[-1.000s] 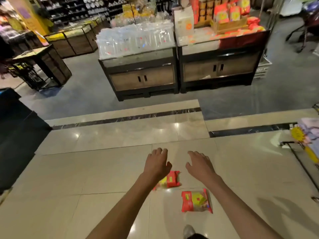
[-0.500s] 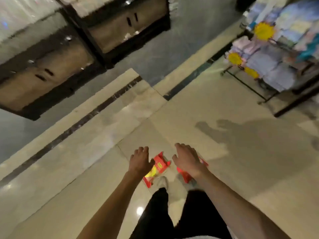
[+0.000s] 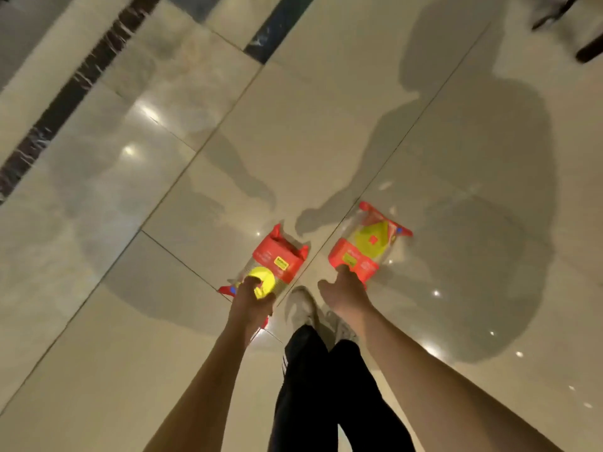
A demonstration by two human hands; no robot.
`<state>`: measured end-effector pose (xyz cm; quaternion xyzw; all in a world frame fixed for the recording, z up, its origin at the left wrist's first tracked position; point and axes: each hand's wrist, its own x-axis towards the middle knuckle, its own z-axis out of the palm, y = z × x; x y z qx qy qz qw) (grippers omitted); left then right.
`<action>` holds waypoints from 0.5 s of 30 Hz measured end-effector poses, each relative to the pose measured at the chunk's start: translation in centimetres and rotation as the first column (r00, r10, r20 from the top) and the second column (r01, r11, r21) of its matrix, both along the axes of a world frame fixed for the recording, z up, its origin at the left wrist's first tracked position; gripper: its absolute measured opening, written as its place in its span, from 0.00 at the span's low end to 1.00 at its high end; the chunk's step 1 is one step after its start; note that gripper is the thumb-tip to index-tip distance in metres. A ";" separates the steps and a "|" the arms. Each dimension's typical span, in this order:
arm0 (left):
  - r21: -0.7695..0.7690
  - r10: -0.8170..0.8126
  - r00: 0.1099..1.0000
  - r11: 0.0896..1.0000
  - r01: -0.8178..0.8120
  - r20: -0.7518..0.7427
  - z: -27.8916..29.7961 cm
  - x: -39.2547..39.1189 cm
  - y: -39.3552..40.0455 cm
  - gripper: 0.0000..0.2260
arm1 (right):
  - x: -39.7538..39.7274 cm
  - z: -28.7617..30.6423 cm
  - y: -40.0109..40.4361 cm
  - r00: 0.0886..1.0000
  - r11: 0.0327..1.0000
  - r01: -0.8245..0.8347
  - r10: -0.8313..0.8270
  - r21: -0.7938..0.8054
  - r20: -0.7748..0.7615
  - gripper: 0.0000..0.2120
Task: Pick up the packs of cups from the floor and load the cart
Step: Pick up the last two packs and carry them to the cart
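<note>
1. I am looking straight down at a glossy cream tiled floor [image 3: 293, 132], bent over with both bare arms stretched toward it.

2. My left hand [image 3: 251, 301] is on the near end of the left pack of cups [image 3: 277, 261]. My fingers curl over its clear plastic wrap, beside a round yellow label, so I am gripping it.

3. That left pack has a red band across its far end. It lies at an angle on the tiles, beside a dark grout line.

4. My right hand [image 3: 342, 293] is on the near end of the right pack of cups [image 3: 367, 247]. My fingers reach down onto its red band and my thumb sticks out to the left. The frame is blurred here, so I think I am holding it, but I cannot be sure the grip is closed.

5. The right pack shows a yellow house-shaped label in the middle and red trim at its far end. It lies on the floor, just right of a grout line.

6. The two packs sit near each other, not touching, with bare tile between them.

7. My legs in black trousers [image 3: 326, 386] fill the bottom centre, between my arms. One pale shoe [image 3: 301, 308] points forward between my hands.

8. My shadow [image 3: 473, 190] spreads across the tiles to the right and ahead.

9. A dark marble strip [image 3: 65, 99] crosses the floor at the upper left.
</note>
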<state>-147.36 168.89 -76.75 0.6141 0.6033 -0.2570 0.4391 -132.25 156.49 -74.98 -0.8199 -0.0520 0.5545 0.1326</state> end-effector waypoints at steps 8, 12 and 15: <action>0.123 -0.206 0.977 0.972 0.198 0.052 -18.6 0.1 1.9 0.32 | 1.9 -20.7 -4.2 0.900 0.917 0.398 -0.386 -0.020 0.203 0.34; 0.168 -0.288 0.957 0.943 0.288 -0.028 -24.1 -0.6 5.9 0.45 | 3.7 -26.4 -8.0 0.828 0.866 0.487 -0.418 -0.112 0.373 0.46; 0.088 -0.270 0.960 0.957 0.276 -0.071 -26.8 -2.3 7.9 0.47 | 4.5 -28.9 -9.2 0.752 0.787 0.613 -0.553 -0.072 0.357 0.52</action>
